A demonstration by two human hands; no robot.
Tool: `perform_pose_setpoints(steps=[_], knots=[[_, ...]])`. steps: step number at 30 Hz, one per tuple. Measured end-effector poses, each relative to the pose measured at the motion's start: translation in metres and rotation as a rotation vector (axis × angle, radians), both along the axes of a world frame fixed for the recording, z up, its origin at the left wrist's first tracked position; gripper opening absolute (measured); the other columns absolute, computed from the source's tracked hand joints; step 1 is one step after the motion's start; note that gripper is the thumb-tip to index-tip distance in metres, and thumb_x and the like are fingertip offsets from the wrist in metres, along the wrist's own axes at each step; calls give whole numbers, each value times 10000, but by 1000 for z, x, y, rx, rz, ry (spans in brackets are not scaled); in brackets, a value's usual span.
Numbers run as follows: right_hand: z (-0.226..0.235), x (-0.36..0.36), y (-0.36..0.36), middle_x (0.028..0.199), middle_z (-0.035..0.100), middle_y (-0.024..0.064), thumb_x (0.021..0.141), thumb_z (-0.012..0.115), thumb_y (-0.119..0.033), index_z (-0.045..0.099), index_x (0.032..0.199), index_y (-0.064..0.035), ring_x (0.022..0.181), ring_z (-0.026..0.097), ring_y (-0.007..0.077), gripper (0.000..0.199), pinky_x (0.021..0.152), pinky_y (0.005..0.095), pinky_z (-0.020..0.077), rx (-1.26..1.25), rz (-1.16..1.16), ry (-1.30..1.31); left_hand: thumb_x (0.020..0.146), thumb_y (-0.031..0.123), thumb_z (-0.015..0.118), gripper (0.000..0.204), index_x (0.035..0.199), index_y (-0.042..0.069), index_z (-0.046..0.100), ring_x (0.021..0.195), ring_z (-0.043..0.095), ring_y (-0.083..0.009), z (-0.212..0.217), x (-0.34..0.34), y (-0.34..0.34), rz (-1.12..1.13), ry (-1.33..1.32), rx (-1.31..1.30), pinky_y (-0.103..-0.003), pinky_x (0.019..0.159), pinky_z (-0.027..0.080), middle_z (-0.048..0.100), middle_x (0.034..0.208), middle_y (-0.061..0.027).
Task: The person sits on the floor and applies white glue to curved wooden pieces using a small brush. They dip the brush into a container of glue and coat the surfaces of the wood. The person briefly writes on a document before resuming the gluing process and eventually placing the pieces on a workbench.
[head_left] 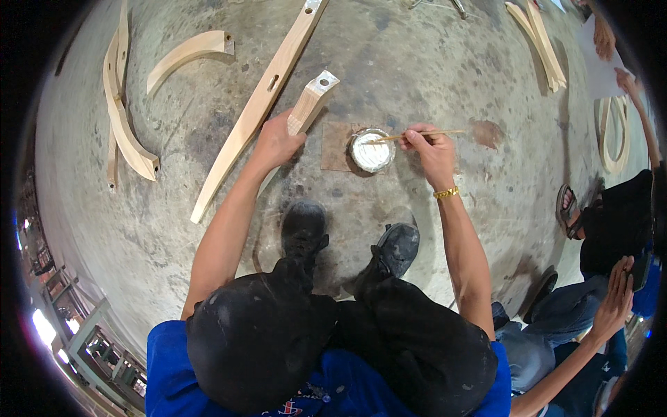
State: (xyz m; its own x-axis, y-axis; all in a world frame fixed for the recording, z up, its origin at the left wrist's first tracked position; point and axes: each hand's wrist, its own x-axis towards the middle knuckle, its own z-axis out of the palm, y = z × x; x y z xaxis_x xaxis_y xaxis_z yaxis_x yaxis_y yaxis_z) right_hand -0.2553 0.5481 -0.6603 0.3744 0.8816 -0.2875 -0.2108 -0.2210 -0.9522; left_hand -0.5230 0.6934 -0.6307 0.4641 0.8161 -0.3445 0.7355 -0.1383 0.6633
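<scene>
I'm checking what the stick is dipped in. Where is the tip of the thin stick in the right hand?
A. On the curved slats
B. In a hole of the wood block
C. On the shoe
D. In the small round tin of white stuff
D: the right hand holds the stick with its tip over the white contents of the tin.

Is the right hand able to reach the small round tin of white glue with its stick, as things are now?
Probably yes. The right hand holds a thin stick whose tip already lies over the tin, and nothing stands between them. The left hand is busy with a wooden piece beside it.
</scene>
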Motion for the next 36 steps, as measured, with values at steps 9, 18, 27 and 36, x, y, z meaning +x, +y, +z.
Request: perform_pose_setpoints(steps=[9, 18, 27, 36], knots=[[4, 7, 2, 817, 657, 85, 898, 614, -98, 640, 940, 30, 694, 637, 142, 138, 656, 268, 543, -48, 42, 3, 703, 138, 632, 520, 1207, 37, 555, 975, 609, -390, -2, 2, -2, 15, 20, -16, -408, 875, 465, 633, 1022, -252], [16, 10, 14, 754, 656, 71, 872, 629, -89, 629, 932, 45, 655, 619, 117, 147, 603, 248, 517, -115, 197, -104, 708, 231, 705, 620, 1258, 18, 516, 1007, 610, -372, 0, -13, 4, 1, 31, -2, -402, 898, 460, 623, 1087, -253], [20, -25, 37, 689, 669, 87, 819, 620, -195, 673, 876, -7, 655, 660, 168, 203, 650, 322, 519, -19, 153, -268, 745, 283, 747, 767, 1352, -39, 404, 1220, 472, -309, 9, -72, 8, 234, 13, 214, -386, 1033, 356, 478, 1329, -220], [52, 37, -23, 600, 622, 70, 789, 630, -108, 628, 784, 11, 546, 608, 126, 119, 525, 276, 472, 4, 80, -427, 615, 81, 835, 971, 1411, 13, 283, 1299, 351, -370, -35, 53, -76, -599, 53, 435, -439, 1071, 313, 343, 1412, -210]])
